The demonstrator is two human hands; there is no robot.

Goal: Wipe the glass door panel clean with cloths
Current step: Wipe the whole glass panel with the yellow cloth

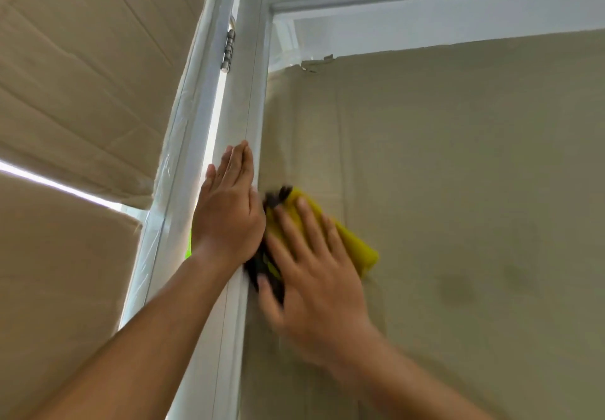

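While the left hand (229, 213) lies flat and open on the white door frame (252, 92), the right hand (314, 275) presses a yellow cloth (353, 243) flat, fingers spread, on the glass panel (458, 190) at middle frame. Wiping is underway; next it should rub the dark smudges (458, 292) lower right.

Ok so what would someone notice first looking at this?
The yellow cloth, pressed flat to the glass door panel under the blurred right hand, near the panel's left edge. Beside it, the left hand lies flat on the white door frame, below a metal hinge.
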